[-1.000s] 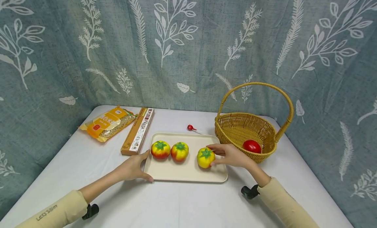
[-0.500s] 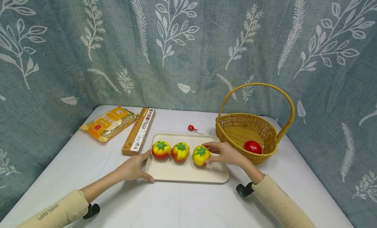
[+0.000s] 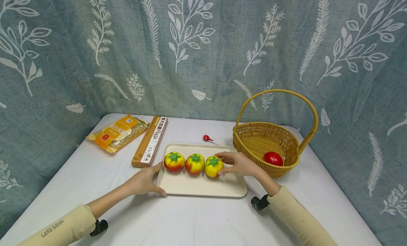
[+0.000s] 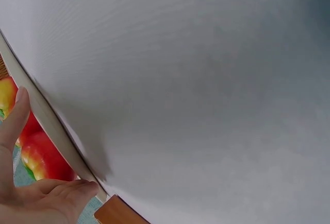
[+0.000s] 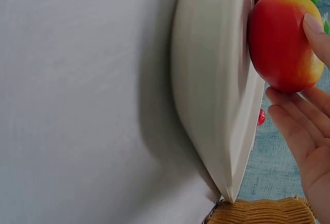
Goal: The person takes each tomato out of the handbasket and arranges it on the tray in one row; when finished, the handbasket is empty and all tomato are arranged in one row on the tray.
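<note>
One left hand [image 3: 143, 180], spread wide, touches the tray [image 3: 198, 187] bearing the left fruit [image 3: 174, 162], middle fruit [image 3: 194, 165] and right fruit [image 3: 213, 167], the last (smooth, likely light and firm) probably best held around its sides, where the right hand [image 3: 243, 165] pinches it.

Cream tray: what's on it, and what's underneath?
On the tray stand three red-and-yellow fruits in a row; the right hand touches the rightmost fruit. White cloth shows around the tray, but whatever lies directly beneath is covered.
</note>
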`<action>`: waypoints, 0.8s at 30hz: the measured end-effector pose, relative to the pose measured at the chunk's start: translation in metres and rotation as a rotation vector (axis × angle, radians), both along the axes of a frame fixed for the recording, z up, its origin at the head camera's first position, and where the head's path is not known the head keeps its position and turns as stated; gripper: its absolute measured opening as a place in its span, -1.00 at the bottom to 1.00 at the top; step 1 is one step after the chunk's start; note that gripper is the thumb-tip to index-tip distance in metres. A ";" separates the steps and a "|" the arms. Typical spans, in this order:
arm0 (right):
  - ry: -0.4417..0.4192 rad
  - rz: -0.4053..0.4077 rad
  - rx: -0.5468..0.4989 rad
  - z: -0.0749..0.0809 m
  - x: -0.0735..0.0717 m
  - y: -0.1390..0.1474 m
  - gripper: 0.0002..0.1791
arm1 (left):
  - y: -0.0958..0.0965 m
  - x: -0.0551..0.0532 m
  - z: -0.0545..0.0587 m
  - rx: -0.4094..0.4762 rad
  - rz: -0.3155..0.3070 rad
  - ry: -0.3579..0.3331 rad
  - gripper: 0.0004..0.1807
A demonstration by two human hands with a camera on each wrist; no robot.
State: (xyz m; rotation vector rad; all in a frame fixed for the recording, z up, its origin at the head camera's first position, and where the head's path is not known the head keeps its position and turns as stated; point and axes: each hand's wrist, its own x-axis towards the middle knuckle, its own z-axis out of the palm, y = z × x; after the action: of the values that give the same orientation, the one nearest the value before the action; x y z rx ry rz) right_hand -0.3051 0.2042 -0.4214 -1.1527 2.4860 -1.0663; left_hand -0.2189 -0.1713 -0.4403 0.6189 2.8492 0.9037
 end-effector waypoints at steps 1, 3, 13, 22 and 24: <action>-0.001 0.003 -0.003 0.000 0.000 0.000 -0.31 | 0.000 0.000 0.000 0.001 0.001 -0.001 0.29; -0.004 0.007 -0.004 0.000 -0.001 -0.001 -0.31 | 0.000 0.000 0.000 0.002 0.002 -0.002 0.29; -0.035 0.000 0.008 0.002 0.000 -0.002 -0.31 | 0.000 0.000 0.000 -0.003 0.008 -0.009 0.30; -0.036 0.007 0.011 0.000 -0.001 -0.002 -0.29 | 0.000 0.000 0.000 -0.001 0.002 -0.004 0.30; -0.029 0.010 0.016 0.000 -0.001 -0.002 -0.29 | 0.000 0.000 0.000 -0.001 0.002 0.000 0.30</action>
State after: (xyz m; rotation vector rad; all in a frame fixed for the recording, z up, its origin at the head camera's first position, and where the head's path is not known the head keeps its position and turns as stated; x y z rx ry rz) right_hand -0.3058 0.2025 -0.4214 -1.1359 2.4602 -1.0505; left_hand -0.2189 -0.1716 -0.4407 0.6158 2.8509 0.9024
